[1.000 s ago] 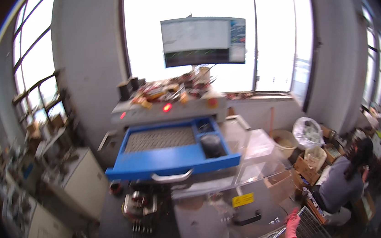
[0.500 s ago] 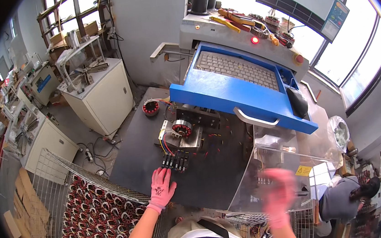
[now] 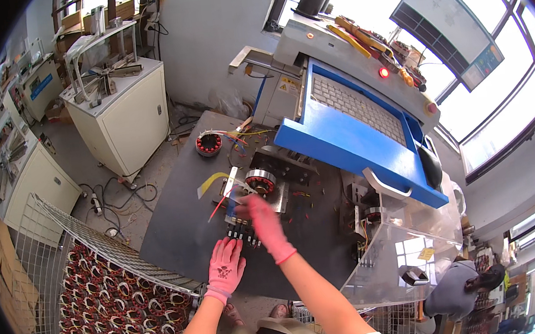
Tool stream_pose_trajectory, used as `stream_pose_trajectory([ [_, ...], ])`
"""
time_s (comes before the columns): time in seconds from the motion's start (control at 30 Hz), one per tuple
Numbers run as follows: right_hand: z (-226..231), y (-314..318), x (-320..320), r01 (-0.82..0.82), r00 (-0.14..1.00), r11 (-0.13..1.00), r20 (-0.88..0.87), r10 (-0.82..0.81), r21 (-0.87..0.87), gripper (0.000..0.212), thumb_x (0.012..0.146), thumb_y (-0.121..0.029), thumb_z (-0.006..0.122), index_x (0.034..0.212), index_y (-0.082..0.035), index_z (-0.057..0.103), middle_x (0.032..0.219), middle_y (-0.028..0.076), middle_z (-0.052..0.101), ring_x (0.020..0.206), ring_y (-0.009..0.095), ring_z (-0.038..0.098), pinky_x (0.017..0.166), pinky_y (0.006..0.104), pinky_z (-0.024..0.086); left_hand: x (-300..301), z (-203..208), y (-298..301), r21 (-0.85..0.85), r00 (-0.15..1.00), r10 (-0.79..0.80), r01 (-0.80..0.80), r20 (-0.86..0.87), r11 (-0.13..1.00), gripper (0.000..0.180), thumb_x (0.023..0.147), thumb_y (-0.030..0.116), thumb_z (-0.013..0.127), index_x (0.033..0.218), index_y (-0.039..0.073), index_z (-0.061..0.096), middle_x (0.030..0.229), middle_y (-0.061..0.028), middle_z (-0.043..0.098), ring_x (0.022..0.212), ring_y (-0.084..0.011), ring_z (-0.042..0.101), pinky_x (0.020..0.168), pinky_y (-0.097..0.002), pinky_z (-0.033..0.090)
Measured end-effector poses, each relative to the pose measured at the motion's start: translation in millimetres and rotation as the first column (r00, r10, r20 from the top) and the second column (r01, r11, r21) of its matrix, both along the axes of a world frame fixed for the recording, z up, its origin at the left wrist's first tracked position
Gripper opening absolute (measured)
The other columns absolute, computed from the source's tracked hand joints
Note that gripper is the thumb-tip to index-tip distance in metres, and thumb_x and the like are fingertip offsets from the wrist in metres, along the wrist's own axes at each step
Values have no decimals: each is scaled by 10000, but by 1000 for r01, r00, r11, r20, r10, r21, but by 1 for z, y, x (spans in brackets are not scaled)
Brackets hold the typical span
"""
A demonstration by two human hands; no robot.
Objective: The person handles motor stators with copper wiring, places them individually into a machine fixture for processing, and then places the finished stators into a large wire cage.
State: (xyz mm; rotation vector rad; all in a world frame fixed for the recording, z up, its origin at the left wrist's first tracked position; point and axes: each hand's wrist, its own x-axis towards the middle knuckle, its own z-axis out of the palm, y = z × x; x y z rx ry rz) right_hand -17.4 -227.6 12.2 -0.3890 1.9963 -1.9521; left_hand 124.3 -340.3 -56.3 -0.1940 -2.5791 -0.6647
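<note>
My left hand [image 3: 227,266], in a pink glove, lies with fingers stretched forward, their tips touching the near side of a row of black wire clips [image 3: 240,232]. My right hand [image 3: 263,222], gloved alike, is smeared by motion above the clips, so its fingers cannot be read. Just beyond it a round motor stator [image 3: 260,182] with red windings sits on a metal fixture [image 3: 279,199]. A red wire [image 3: 217,210] and a yellow strip-like blur [image 3: 210,184] stick out left of the fixture; whether my right hand grips any wire is hidden.
A second stator [image 3: 208,144] with loose wires stands at the dark table's [image 3: 173,224] far left. A blue keyboard drawer [image 3: 350,152] overhangs the right side, above a clear hinged cover [image 3: 387,271]. A wire basket [image 3: 113,240] full of stators is at left; a person [image 3: 453,291] works behind right.
My right hand has swung left from over the clear cover to the fixture. The wires that ran down to the clips now stick out leftward. My left hand stays at the clips.
</note>
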Motion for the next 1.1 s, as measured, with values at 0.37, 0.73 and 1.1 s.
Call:
stream_pose_trajectory([
  [0.37, 33, 24, -65, 453, 740, 573, -647, 187, 683, 399, 735, -283, 730, 1078, -119, 611, 1049, 112, 585, 1030, 313, 572, 866, 446, 473, -1, 10, 1, 60, 997, -51, 54, -57, 997, 542, 801, 160, 649, 1313, 42, 518, 1306, -138, 461, 1255, -378, 435, 1080, -503, 360],
  [0.73, 286, 131, 52, 396, 813, 916, -437, -386, -72, 220, 915, -164, 643, 1024, 18, 700, 897, 1, 684, 815, 59, 584, 737, 227, 494, 9, 7, -3, 67, 993, 1, 7, -121, 998, 544, 814, 175, 633, 1302, -8, 476, 1291, -183, 466, 1237, -410, 424, 1071, -533, 340],
  [1.1, 280, 260, -45, 867, 474, 410, -720, -507, 282, 404, 873, -390, 625, 826, -1, 724, 737, 152, 694, 654, 259, 682, 617, 352, 540, 6, -7, 0, 39, 989, -1, 7, -150, 999, 585, 813, 189, 638, 1333, -14, 461, 1326, -211, 444, 1255, -421, 401, 1067, -527, 329],
])
